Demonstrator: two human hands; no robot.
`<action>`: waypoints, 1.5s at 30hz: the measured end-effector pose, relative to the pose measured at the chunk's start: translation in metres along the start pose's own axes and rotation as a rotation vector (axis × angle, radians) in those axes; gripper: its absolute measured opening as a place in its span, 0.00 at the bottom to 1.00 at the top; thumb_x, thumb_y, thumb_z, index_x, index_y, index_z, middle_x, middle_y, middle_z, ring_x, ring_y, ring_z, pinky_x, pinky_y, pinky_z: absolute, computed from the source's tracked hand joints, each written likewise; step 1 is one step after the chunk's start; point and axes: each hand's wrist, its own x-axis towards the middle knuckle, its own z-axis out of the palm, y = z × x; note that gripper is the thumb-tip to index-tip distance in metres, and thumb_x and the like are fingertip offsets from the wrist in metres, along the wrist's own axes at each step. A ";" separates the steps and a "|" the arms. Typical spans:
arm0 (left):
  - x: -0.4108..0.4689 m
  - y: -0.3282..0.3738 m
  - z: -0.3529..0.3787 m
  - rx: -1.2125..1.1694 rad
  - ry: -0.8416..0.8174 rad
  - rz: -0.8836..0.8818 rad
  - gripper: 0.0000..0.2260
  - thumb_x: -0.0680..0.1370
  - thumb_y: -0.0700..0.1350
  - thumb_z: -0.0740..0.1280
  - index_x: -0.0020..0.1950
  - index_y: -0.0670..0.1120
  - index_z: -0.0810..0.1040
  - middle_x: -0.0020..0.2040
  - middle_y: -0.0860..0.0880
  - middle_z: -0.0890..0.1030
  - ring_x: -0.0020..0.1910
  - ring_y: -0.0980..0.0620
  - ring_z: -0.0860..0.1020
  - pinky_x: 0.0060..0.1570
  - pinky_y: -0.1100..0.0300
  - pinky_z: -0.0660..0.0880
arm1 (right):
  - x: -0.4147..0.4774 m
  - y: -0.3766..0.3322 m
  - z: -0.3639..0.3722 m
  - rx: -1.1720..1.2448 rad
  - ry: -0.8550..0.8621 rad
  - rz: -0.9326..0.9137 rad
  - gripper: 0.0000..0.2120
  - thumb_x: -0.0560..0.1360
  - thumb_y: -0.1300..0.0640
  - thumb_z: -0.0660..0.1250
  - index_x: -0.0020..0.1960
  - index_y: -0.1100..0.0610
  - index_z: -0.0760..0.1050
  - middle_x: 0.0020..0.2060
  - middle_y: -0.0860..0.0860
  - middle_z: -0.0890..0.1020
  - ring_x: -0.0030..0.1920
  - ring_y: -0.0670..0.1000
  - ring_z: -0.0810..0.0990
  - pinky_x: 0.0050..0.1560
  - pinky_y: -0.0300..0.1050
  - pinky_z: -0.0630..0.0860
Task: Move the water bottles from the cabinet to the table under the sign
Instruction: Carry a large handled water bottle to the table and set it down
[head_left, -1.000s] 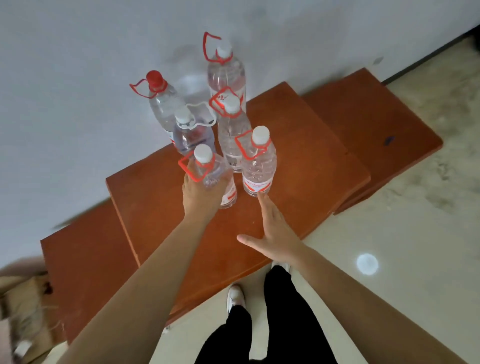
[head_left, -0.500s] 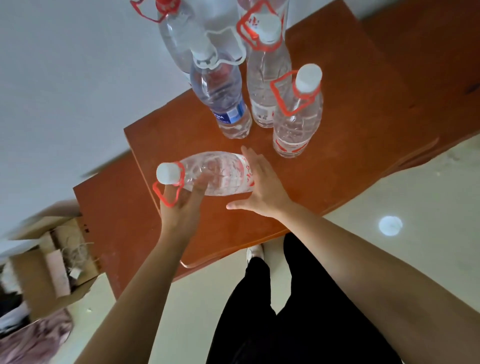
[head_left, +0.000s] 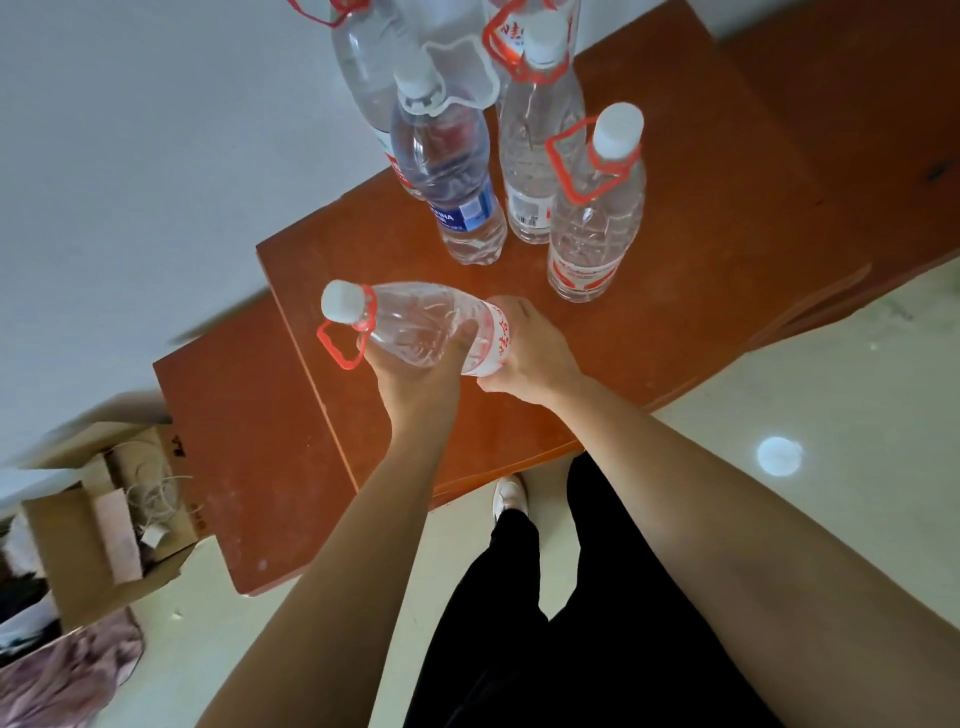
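A clear water bottle (white cap, red carry loop) is held sideways above the wooden cabinet, gripped by left hand and right hand.

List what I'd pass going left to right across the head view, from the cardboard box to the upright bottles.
cardboard box → held bottle's white cap → left hand → right hand → red-handled bottle standing nearest.

bottle — tipped from upright to sideways | right hand — now gripping its base
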 end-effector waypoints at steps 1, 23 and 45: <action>-0.004 -0.004 -0.003 -0.019 -0.003 -0.019 0.42 0.70 0.52 0.80 0.76 0.55 0.58 0.64 0.56 0.77 0.62 0.55 0.78 0.61 0.55 0.75 | -0.005 0.000 0.000 -0.017 -0.020 0.000 0.45 0.60 0.42 0.82 0.72 0.49 0.65 0.66 0.49 0.76 0.65 0.50 0.76 0.64 0.52 0.77; -0.180 0.052 0.050 -0.099 -0.761 0.184 0.13 0.81 0.47 0.68 0.64 0.46 0.75 0.54 0.45 0.83 0.40 0.57 0.85 0.34 0.60 0.80 | -0.343 -0.001 -0.131 -0.435 0.832 0.535 0.37 0.57 0.34 0.67 0.62 0.52 0.76 0.51 0.48 0.81 0.51 0.54 0.81 0.52 0.53 0.75; -0.771 -0.131 0.137 0.172 -1.267 2.423 0.28 0.80 0.64 0.56 0.66 0.44 0.80 0.62 0.43 0.82 0.62 0.41 0.79 0.70 0.37 0.65 | -0.958 0.057 -0.004 -0.410 1.551 1.242 0.35 0.54 0.47 0.79 0.59 0.54 0.80 0.50 0.48 0.83 0.49 0.53 0.84 0.50 0.52 0.79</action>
